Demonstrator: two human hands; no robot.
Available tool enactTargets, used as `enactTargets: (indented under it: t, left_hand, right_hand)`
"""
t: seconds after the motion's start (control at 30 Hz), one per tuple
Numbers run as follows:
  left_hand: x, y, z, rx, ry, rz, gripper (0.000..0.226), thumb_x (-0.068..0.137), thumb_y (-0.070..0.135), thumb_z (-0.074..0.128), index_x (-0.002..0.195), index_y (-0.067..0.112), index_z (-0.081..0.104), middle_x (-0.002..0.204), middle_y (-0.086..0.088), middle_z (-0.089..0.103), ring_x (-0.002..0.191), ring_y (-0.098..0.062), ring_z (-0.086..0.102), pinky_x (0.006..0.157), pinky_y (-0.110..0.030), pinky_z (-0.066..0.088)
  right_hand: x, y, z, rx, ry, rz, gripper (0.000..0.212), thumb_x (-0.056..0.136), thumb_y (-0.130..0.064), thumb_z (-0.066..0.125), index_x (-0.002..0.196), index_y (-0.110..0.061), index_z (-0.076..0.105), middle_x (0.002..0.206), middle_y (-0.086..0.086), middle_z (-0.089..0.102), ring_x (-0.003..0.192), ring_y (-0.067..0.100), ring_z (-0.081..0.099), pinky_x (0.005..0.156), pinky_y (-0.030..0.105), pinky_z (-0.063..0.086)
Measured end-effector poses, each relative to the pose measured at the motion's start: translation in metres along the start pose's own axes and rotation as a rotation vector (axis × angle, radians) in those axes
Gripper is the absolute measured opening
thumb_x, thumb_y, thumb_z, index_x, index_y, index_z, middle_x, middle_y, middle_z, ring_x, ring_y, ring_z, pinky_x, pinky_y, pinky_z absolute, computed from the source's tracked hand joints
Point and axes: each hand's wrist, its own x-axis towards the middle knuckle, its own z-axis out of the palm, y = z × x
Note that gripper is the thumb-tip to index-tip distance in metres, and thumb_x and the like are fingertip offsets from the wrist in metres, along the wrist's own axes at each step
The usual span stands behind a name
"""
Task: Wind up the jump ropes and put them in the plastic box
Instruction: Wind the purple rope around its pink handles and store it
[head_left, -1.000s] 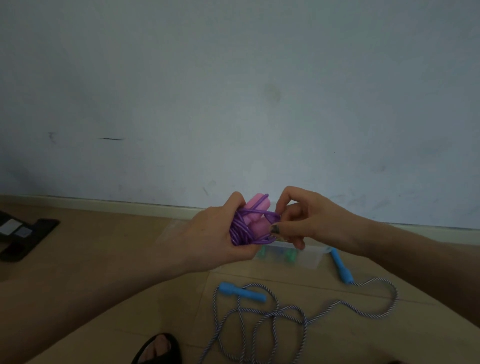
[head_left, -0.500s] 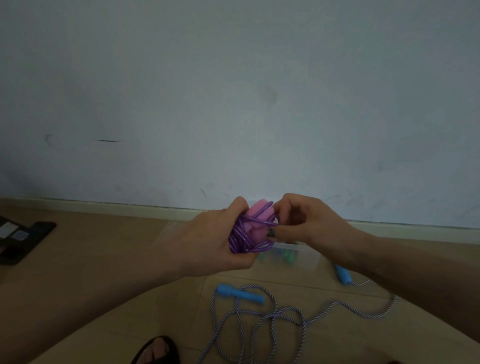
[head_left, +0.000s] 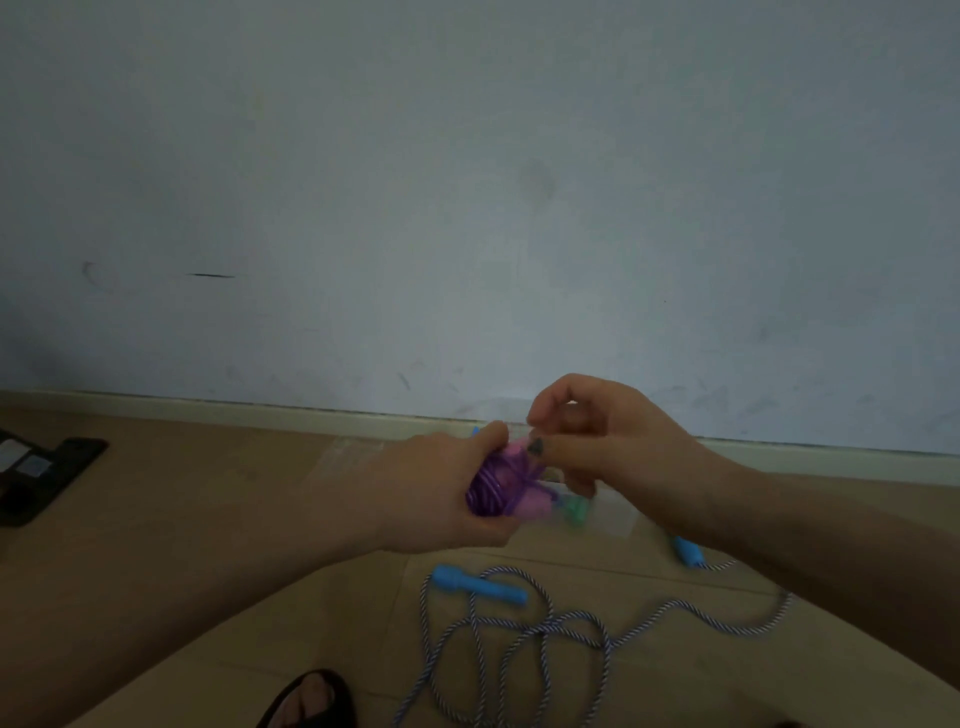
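Observation:
My left hand (head_left: 441, 493) grips a wound-up purple jump rope (head_left: 493, 488) with pink handles, held in the air above the floor. My right hand (head_left: 597, 441) is against the top of the bundle, thumb and fingers curled and pinching the purple cord. Behind the hands, on the floor near the wall, stands a clear plastic box (head_left: 613, 519), mostly hidden, with something green inside. A striped blue-and-white jump rope (head_left: 545, 639) with blue handles (head_left: 478, 584) lies loose on the floor below my hands.
A pale wall (head_left: 467, 208) with a skirting board runs across the back. A black flat object (head_left: 36, 478) lies on the wooden floor at far left. A foot in a black sandal (head_left: 311, 699) shows at the bottom edge.
My right hand has lifted a little and shifted over the top of the purple bundle. The bundle in my left hand has tilted and dropped slightly.

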Motion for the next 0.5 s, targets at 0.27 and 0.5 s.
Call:
enactTargets:
  t: [0.27, 0.5]
  left_hand:
    - [0.018, 0.026, 0.009, 0.182, -0.089, 0.162, 0.032, 0.083, 0.061, 0.054, 0.077, 0.037, 0.033, 0.067, 0.011, 0.044, 0.065, -0.008, 0.052, 0.063, -0.026, 0.043]
    - [0.035, 0.016, 0.033, -0.008, -0.130, 0.179, 0.046, 0.084, 0.077, 0.040, 0.092, 0.036, 0.058, 0.083, 0.011, 0.061, 0.080, -0.005, 0.059, 0.078, -0.034, 0.056]
  right_hand:
    - [0.016, 0.012, 0.001, -0.056, 0.078, 0.095, 0.017, 0.087, 0.006, 0.061, 0.092, -0.008, 0.053, 0.068, 0.008, 0.057, 0.049, 0.016, 0.047, 0.048, 0.027, 0.039]
    - [0.012, 0.013, 0.005, -0.472, -0.060, -0.200, 0.021, 0.087, -0.004, 0.060, 0.087, -0.022, 0.050, 0.078, 0.019, 0.056, 0.062, 0.026, 0.045, 0.059, 0.036, 0.043]
